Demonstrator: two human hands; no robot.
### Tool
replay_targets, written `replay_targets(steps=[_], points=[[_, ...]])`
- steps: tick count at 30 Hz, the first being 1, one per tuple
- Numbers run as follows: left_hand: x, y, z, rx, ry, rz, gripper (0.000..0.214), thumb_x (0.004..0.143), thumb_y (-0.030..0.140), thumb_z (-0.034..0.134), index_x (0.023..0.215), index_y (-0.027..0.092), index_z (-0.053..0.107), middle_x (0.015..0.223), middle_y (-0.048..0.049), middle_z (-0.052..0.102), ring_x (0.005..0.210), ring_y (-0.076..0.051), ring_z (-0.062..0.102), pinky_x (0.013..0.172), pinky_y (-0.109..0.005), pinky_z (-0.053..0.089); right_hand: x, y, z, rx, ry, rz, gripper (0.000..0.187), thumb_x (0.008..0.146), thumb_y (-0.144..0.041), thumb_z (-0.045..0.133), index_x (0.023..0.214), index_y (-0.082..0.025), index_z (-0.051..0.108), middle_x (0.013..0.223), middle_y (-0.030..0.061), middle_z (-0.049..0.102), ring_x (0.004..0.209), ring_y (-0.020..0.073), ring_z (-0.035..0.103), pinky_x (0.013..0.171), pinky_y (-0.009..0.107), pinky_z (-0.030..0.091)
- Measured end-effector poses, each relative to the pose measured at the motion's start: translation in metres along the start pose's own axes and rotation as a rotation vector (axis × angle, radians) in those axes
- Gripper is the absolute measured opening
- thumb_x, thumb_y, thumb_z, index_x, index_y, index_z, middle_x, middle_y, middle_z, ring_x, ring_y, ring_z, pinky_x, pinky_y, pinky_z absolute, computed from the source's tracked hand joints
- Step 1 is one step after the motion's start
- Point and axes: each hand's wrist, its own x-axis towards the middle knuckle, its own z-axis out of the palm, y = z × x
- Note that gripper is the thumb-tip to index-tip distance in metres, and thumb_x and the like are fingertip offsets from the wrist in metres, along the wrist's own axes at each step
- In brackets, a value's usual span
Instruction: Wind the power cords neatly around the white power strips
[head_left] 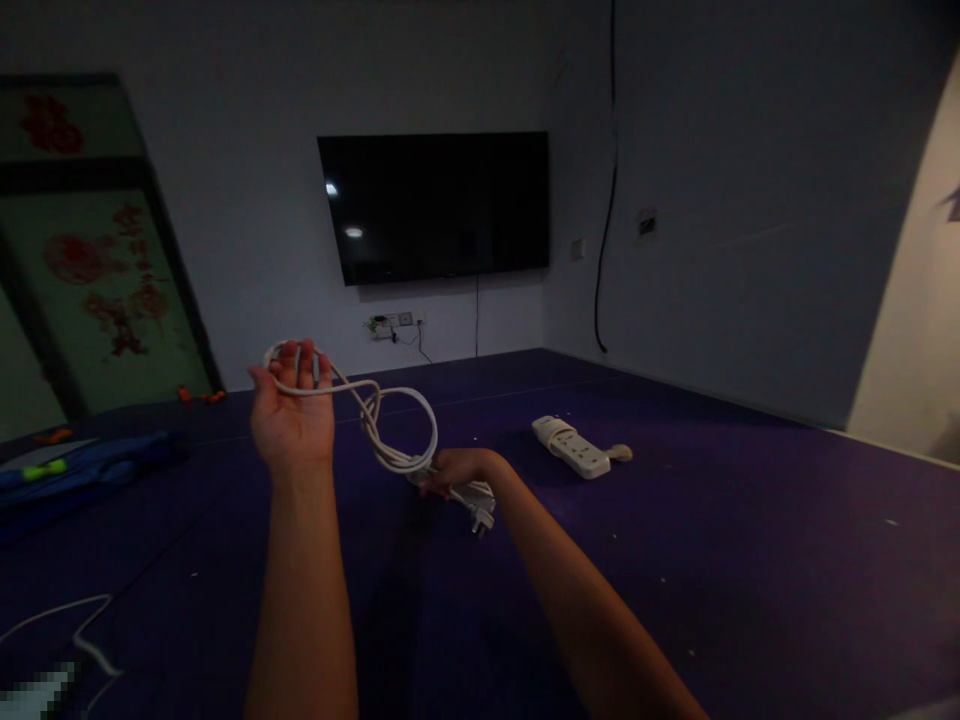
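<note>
Blue sheeting lies at the far left on the purple floor, with one green piece on it. Two orange bits sit near the wall behind it, and one thin white wire trails along the bottom left corner.

The left hand is raised with its palm toward the camera. Its fingers are half curled and upright, and one loop of the white cord is hooked around them. The cord hangs in a loose coil down to the right hand. That hand's fingers are closed around the gathered strands, and the single plug sticks out just below them.

Farther right, one power strip lies on the floor, well apart from both hands. On the wall are one dark television, one socket beneath it, and one black cable hanging down.
</note>
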Motion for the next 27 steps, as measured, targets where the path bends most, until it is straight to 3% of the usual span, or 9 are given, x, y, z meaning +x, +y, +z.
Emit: replay_targets(steps=[4, 7, 10, 14, 19, 21, 23, 25, 27], points=[[0.002, 0.023, 0.005, -0.201, 0.219, -0.016, 0.036, 0.094, 0.037, 0.041, 0.064, 0.018, 0.047, 0.07, 0.0027, 0.065, 0.081, -0.01, 0.063, 0.086, -0.029, 0.049, 0.004, 0.006, -0.01, 0.027, 0.111, 0.071, 0.024, 0.075, -0.01, 0.062, 0.051, -0.014, 0.062, 0.034, -0.0058, 0.044, 0.033, 0.0045, 0.037, 0.037, 0.016, 0.03], [0.003, 0.031, 0.007, -0.248, 0.272, -0.038, 0.038, 0.096, 0.036, 0.038, 0.064, 0.017, 0.046, 0.063, 0.0038, 0.061, 0.071, -0.009, 0.06, 0.08, -0.029, 0.049, 0.005, 0.009, -0.013, 0.122, 0.227, 0.09, 0.03, 0.083, -0.015, 0.057, 0.053, -0.015, 0.057, 0.036, -0.0063, 0.041, 0.035, 0.0052, 0.036, 0.041, 0.017, 0.038], [0.003, 0.031, 0.008, -0.249, 0.27, -0.046, 0.036, 0.094, 0.037, 0.044, 0.064, 0.017, 0.045, 0.063, 0.0042, 0.06, 0.069, -0.009, 0.059, 0.076, -0.028, 0.049, 0.005, 0.012, -0.012, 0.236, 0.322, 0.123, 0.032, 0.088, -0.022, 0.053, 0.056, -0.016, 0.05, 0.039, -0.007, 0.039, 0.036, 0.0057, 0.035, 0.045, 0.02, 0.043], [0.001, 0.029, 0.009, -0.224, 0.182, -0.021, 0.033, 0.089, 0.037, 0.054, 0.064, 0.017, 0.044, 0.065, 0.004, 0.06, 0.07, -0.01, 0.058, 0.075, -0.028, 0.048, 0.005, 0.015, -0.012, 0.382, 0.411, 0.169, 0.034, 0.092, -0.029, 0.05, 0.06, -0.017, 0.045, 0.039, -0.0081, 0.035, 0.036, 0.0056, 0.034, 0.045, 0.02, 0.043], [-0.002, 0.03, 0.016, -0.228, 0.15, -0.023, 0.035, 0.092, 0.036, 0.047, 0.063, 0.017, 0.046, 0.064, 0.0024, 0.057, 0.068, -0.01, 0.056, 0.075, -0.029, 0.048, 0.006, 0.02, -0.018, 0.544, 0.492, 0.231, 0.034, 0.095, -0.029, 0.047, 0.063, -0.016, 0.045, 0.042, -0.0099, 0.033, 0.033, 0.0034, 0.029, 0.042, 0.018, 0.037], [-0.004, 0.033, 0.02, -0.227, 0.149, -0.025, 0.037, 0.092, 0.037, 0.047, 0.061, 0.017, 0.045, 0.061, 0.0031, 0.056, 0.065, -0.009, 0.055, 0.072, -0.027, 0.047, 0.008, 0.023, -0.02, 0.596, 0.531, 0.258, 0.028, 0.095, -0.029, 0.048, 0.074, -0.013, 0.053, 0.052, -0.0064, 0.045, 0.039, 0.0042, 0.038, 0.045, 0.019, 0.041], [-0.006, 0.038, 0.024, -0.235, 0.168, -0.012, 0.038, 0.093, 0.036, 0.047, 0.061, 0.017, 0.045, 0.059, 0.0041, 0.054, 0.061, -0.008, 0.053, 0.068, -0.026, 0.046, 0.011, 0.026, -0.022, 0.641, 0.573, 0.275, 0.022, 0.094, -0.032, 0.051, 0.095, -0.012, 0.059, 0.078, 0.0009, 0.06, 0.059, 0.0086, 0.056, 0.056, 0.024, 0.05], [-0.008, 0.046, 0.027, -0.235, 0.174, 0.023, 0.038, 0.092, 0.036, 0.048, 0.06, 0.017, 0.045, 0.056, 0.005, 0.053, 0.059, -0.008, 0.053, 0.066, -0.024, 0.045, 0.014, 0.029, -0.022, 0.681, 0.611, 0.282, 0.03, 0.091, -0.034, 0.055, 0.113, -0.014, 0.057, 0.106, 0.0068, 0.061, 0.086, 0.016, 0.062, 0.072, 0.034, 0.054], [-0.01, 0.052, 0.03, -0.226, 0.157, 0.057, 0.038, 0.091, 0.037, 0.05, 0.06, 0.016, 0.046, 0.055, 0.0056, 0.052, 0.058, -0.007, 0.052, 0.064, -0.023, 0.044, 0.016, 0.03, -0.023, 0.719, 0.644, 0.287, 0.035, 0.091, -0.034, 0.056, 0.12, -0.015, 0.055, 0.118, 0.0094, 0.058, 0.099, 0.0204, 0.06, 0.082, 0.041, 0.053]])
